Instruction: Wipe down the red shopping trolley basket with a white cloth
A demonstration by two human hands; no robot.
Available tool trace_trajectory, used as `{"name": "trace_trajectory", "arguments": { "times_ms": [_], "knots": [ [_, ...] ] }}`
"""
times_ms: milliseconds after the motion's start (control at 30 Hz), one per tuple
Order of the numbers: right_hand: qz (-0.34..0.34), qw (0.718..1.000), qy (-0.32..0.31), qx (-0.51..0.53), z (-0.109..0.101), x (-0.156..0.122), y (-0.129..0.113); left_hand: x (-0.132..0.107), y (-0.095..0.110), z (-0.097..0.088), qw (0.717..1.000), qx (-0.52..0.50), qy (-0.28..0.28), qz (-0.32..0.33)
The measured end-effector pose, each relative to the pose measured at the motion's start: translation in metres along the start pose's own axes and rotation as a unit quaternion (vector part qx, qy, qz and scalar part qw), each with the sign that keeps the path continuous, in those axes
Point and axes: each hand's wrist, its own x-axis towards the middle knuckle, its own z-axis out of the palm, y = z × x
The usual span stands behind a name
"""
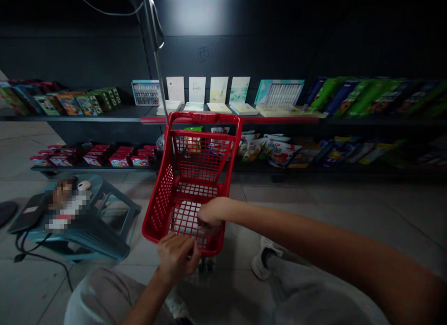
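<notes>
A red plastic shopping cart (229,176) stands in front of me, its grid basket showing bare mesh on the floor and sides. My left hand (176,254) is closed at the basket's near rim, fingers curled over the edge. Reaching across from the right, my right hand (213,213) hangs over the near right part of the basket, bent downward. Its fingers are blurred and mostly hidden, so what they touch cannot be made out.
A shelf (118,112) behind the cart bears boxes, cards and green packs (326,94). Snack bags (282,152) and red boxes (94,153) fill the lower shelf. A blue-grey stool (115,239) with cabled items stands left. A metal pole (159,73) rises behind the cart.
</notes>
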Motion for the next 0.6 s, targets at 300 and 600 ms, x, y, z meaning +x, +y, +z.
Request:
{"name": "trace_trajectory", "arguments": {
  "times_ms": [300, 600],
  "knots": [
    [0.24, 0.963, 0.093, -0.082, -0.067, -0.029, 0.122, -0.006, -0.039, -0.008, 0.999, -0.029, 0.018, 0.029],
    [0.325, 0.935, 0.143, -0.018, -0.06, -0.063, 0.153, -0.006, -0.082, -0.018, 0.998, -0.031, 0.032, 0.034]
  ]
}}
